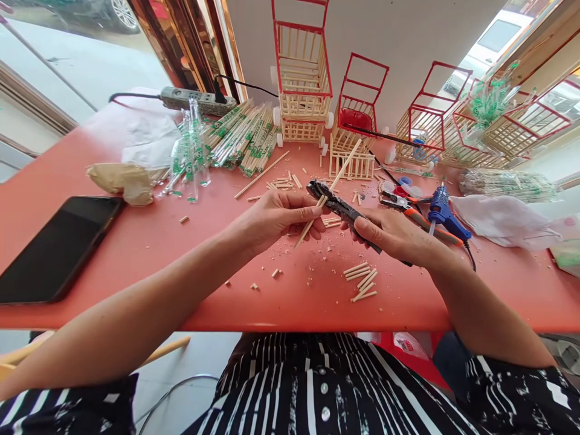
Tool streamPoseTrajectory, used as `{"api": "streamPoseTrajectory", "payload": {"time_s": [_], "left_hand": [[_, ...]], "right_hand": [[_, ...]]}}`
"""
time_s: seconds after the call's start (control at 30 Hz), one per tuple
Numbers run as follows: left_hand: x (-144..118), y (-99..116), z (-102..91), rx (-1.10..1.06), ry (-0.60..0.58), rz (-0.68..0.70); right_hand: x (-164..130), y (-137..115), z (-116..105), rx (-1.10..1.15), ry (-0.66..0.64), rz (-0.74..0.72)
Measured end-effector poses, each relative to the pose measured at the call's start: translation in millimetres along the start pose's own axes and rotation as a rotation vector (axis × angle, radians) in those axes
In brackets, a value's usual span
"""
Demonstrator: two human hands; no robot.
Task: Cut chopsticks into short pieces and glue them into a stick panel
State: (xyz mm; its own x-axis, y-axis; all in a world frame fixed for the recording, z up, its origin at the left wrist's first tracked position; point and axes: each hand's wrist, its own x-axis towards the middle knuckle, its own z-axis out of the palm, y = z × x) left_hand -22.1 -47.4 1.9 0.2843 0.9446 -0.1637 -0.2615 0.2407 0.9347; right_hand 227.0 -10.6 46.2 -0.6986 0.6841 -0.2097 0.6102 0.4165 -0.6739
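My left hand (280, 216) pinches a long wooden chopstick (338, 175) that slants up to the right. My right hand (393, 237) grips black cutting pliers (334, 202), whose jaws sit around the chopstick just past my left fingertips. Both hands hover over the red table (136, 254). A small pile of cut stick pieces (361, 281) lies on the table just in front of my right hand, with chips scattered around.
A black phone (58, 244) lies at the left. Wrapped chopstick packs (240, 142) and a power strip (194, 99) sit behind. Stick-and-red-frame cart models (302, 78) line the back. A blue glue gun (444, 211) and orange pliers (417, 214) lie right, near a white bag (498, 220).
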Motion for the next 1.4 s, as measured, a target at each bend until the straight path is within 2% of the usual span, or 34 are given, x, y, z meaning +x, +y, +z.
{"api": "streamPoseTrajectory", "payload": {"time_s": [0.33, 0.6, 0.77, 0.97, 1.23, 1.4], "left_hand": [[4.7, -3.7, -3.3, 0.006, -0.004, -0.079], [5.6, -8.5, -3.8, 0.002, 0.049, -0.103], [5.3, -10.5, -0.7, -0.02, 0.071, -0.122], [2.1, -2.5, 7.2, 0.005, 0.104, -0.118], [-1.1, 5.8, 12.6, 0.151, 0.108, -0.016], [1.3, 5.0, 12.9, 0.231, 0.14, 0.075]], "right_hand": [[-0.8, 2.2, 2.1, -0.152, 0.054, 0.005], [-1.8, 5.1, 4.1, -0.152, 0.095, 0.014], [-1.5, 6.2, 5.1, -0.182, 0.097, 0.025], [-0.2, 9.6, 9.4, -0.226, 0.14, 0.015], [2.8, 11.9, 12.1, -0.278, 0.141, -0.009], [2.5, 8.9, 13.8, -0.299, 0.192, -0.012]]}}
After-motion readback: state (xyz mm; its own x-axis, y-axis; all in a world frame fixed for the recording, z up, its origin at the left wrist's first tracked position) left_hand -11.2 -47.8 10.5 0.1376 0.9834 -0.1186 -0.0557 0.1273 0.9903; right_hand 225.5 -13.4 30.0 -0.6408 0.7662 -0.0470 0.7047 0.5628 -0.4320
